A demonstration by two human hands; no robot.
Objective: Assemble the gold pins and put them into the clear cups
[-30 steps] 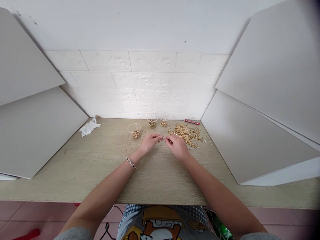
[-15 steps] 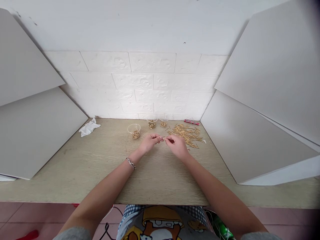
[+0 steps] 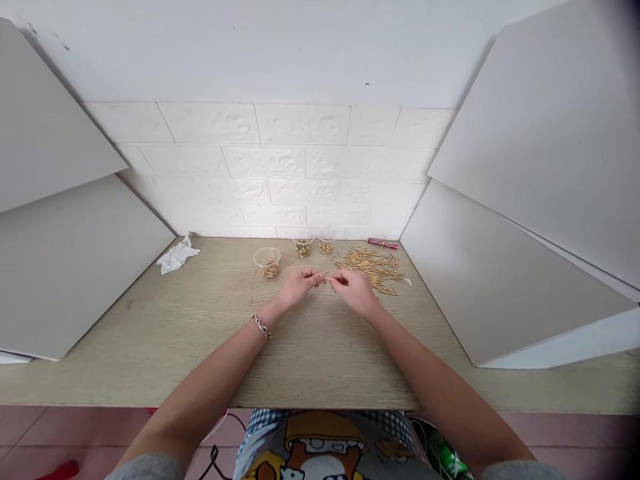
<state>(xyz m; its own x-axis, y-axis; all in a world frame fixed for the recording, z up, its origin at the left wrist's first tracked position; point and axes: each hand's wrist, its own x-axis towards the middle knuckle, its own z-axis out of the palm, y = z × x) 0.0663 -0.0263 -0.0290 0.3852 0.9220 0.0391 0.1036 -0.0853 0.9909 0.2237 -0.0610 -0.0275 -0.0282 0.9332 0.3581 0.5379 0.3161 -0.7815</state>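
My left hand (image 3: pixel 299 285) and my right hand (image 3: pixel 356 291) meet over the middle of the wooden table (image 3: pixel 200 340). Both are pinched closed on one thin gold pin (image 3: pixel 327 276) held between their fingertips. A silver bracelet (image 3: pixel 262 327) is on my left wrist. Just right of my right hand lies a heap of gold pins (image 3: pixel 373 264). Beyond the hands stand three clear plastic cups with small gold parts: one at the left (image 3: pixel 267 261), one in the middle (image 3: pixel 303 245), one at the right (image 3: pixel 327 245).
A crumpled white tissue (image 3: pixel 176 256) lies at the table's back left. A red pen-like stick (image 3: pixel 383 243) rests by the brick wall. White panels (image 3: pixel 75 260) stand along both sides, the right one (image 3: pixel 500 280) close to the pin heap.
Almost nothing has moved. The fingertips of both hands have shifted slightly while staying pinched together on the pin.
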